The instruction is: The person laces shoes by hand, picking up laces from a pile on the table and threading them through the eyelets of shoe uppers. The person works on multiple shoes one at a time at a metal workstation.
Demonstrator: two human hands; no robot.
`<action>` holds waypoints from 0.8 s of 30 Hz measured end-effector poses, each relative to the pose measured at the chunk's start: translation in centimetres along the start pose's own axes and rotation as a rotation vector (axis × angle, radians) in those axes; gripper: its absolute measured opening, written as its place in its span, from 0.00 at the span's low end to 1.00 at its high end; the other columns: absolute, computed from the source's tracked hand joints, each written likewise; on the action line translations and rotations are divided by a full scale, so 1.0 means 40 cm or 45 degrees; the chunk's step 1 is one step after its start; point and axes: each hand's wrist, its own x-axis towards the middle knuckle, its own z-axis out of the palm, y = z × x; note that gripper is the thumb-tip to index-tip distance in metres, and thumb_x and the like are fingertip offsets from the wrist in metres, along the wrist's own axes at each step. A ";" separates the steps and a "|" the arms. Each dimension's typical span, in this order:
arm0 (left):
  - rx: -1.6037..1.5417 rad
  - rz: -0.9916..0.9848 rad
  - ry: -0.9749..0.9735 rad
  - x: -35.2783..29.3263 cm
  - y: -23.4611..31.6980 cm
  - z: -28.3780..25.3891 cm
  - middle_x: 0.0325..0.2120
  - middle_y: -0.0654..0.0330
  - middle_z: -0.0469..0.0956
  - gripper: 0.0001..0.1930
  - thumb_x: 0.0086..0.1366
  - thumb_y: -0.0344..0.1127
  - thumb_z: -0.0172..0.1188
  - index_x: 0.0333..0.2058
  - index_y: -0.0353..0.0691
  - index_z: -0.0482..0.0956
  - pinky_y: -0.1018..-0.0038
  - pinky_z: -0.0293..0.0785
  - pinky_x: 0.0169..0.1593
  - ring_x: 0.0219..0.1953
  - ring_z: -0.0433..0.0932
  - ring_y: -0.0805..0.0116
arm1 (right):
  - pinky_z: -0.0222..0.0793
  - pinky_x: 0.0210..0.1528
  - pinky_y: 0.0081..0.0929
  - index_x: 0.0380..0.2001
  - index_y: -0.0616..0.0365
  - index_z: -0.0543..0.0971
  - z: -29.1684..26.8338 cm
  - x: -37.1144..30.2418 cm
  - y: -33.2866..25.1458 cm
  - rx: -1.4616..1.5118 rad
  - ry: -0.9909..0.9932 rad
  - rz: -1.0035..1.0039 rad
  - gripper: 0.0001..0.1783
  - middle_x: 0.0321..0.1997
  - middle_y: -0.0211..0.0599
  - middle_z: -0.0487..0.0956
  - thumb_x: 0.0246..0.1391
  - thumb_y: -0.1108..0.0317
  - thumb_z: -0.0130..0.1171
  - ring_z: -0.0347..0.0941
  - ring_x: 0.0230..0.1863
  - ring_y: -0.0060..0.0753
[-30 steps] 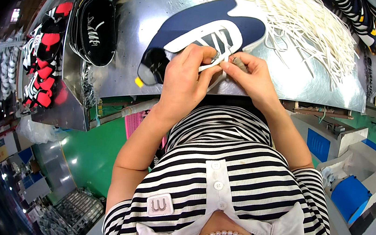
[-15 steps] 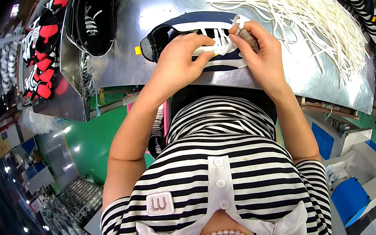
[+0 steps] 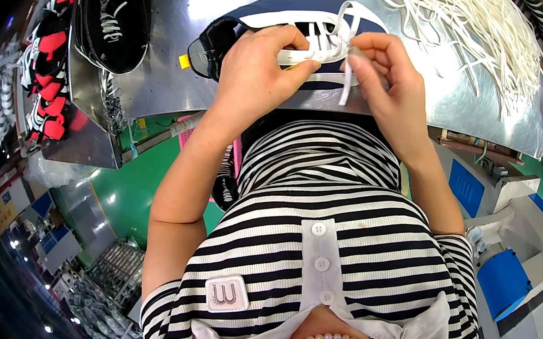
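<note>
Left hand (image 3: 258, 59): thumb and fingers pinching the near lacing edge, steadying things as far as I can tell from my end.
Right hand (image 3: 394, 79): fingertips look closed on the lace; too blurry for me to say what's tucked in the palm.
Navy-and-white shoe (image 3: 285, 5): lying on the metal table (image 3: 170, 86) near its front edge, heel to the left, toe to the right, between and under the hands.
White lace (image 3: 345, 87): I'd call it partway. Several rows cross the opening already, but a loop stands up toward the toe and one end dangles, so that part's not yet pulled in.
Lace pile (image 3: 476, 45): loads of loose white ones to the right, no box around them.
Pink bin (image 3: 238, 155): maybe a bin, mostly hidden; black-and-white shoe (image 3: 224, 187) shows by it, can't tell if inside.
Plastic bag (image 3: 58, 170): clear and crumpled, contents unreadable to me.
</note>
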 end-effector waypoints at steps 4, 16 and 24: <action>-0.118 -0.022 -0.043 -0.001 -0.005 -0.002 0.31 0.56 0.82 0.14 0.55 0.37 0.68 0.36 0.35 0.80 0.72 0.74 0.43 0.35 0.81 0.65 | 0.74 0.39 0.18 0.43 0.63 0.75 0.029 0.021 0.023 0.026 0.044 -0.107 0.13 0.35 0.35 0.82 0.55 0.75 0.63 0.78 0.36 0.20; 0.004 0.063 0.073 -0.012 -0.003 0.013 0.30 0.57 0.81 0.13 0.52 0.36 0.69 0.33 0.36 0.80 0.68 0.73 0.41 0.33 0.80 0.58 | 0.74 0.39 0.19 0.42 0.62 0.75 0.069 0.057 0.049 -0.048 0.335 -0.337 0.13 0.36 0.37 0.82 0.55 0.73 0.64 0.79 0.36 0.21; 0.089 0.160 0.146 -0.007 -0.014 0.020 0.26 0.57 0.79 0.11 0.52 0.37 0.69 0.30 0.37 0.79 0.66 0.71 0.36 0.30 0.78 0.56 | 0.72 0.32 0.22 0.38 0.64 0.74 0.016 -0.062 0.015 -0.205 -0.007 0.018 0.07 0.28 0.39 0.82 0.61 0.71 0.58 0.79 0.29 0.25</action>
